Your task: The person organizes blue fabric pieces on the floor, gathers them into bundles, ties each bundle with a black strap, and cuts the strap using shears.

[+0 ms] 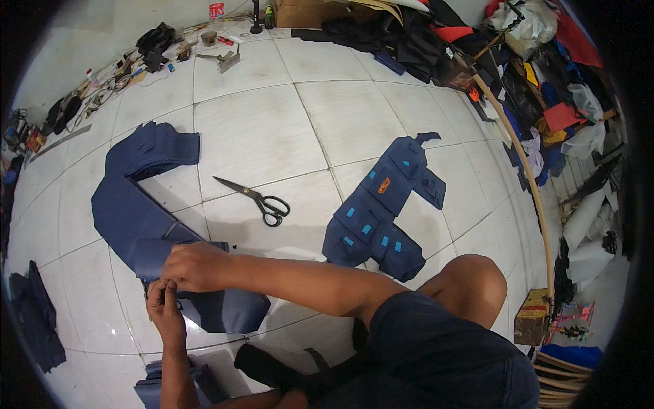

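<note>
My two hands meet at the lower left corner of a folded navy fabric piece (152, 256) on the floor. The fingers of my left hand (165, 312) are pinched together at its edge. Just above, my right hand (194, 266) bends over the cloth, its fingers closed on the same corner; what lies between the fingertips is mostly hidden. Under and beyond it spread larger navy fabric pieces (129, 211), layered at the far end. Black-handled scissors (256, 198) lie partly spread to the right. Further right rests a navy fabric pile (381, 198) with light blue tabs and an orange patch.
White tiles (252, 136) form the floor. More navy cloth lies at the left (35, 320) and near my legs (153, 392). Small tools and a black bag (155, 39) line the far left wall. Scraps and plastic bags (531, 31) heap at the right behind a long tan strip (524, 157).
</note>
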The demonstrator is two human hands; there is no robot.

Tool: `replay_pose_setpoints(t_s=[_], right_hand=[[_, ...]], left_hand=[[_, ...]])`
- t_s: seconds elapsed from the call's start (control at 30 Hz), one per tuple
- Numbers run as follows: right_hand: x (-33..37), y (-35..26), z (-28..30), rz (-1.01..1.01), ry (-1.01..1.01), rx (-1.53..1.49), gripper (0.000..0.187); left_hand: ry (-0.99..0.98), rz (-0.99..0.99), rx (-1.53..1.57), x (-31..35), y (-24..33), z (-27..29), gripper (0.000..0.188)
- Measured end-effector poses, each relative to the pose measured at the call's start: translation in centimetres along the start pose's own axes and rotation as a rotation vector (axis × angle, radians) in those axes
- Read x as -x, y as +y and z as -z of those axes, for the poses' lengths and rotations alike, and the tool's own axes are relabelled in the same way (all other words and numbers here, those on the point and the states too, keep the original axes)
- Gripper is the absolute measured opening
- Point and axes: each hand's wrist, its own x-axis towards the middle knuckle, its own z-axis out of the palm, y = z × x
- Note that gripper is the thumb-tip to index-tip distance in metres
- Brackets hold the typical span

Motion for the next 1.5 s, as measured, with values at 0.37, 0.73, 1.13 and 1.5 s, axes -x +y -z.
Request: replay_pose_setpoints(t_s=[0.37, 0.73, 1.13, 1.5], right_hand=[[-0.4, 0.4, -0.8, 0.205, 0.07, 0.304, 0.009], [-0.9, -1.4, -0.2, -0.039, 0.019, 0.348, 0.008], [-2.0, -0.6, 3.1, 0.166, -0.38, 0.393, 0.005], [-3.6, 1.5, 4.6, 0.175, -0.556, 0.293, 0.018]], left_hand=[[0.089, -0.005, -0.233, 0.1, -0.7, -0.1, 0.007], [0.126, -0.2, -0.3, -1.2, 0.9, -0.1, 0.006], [-0.089, -0.002, -0.16, -1.6, 2.4, 0.9, 0.012], [-0.075, 0.241, -0.366, -1.6, 2.3, 1.8, 0.02]])
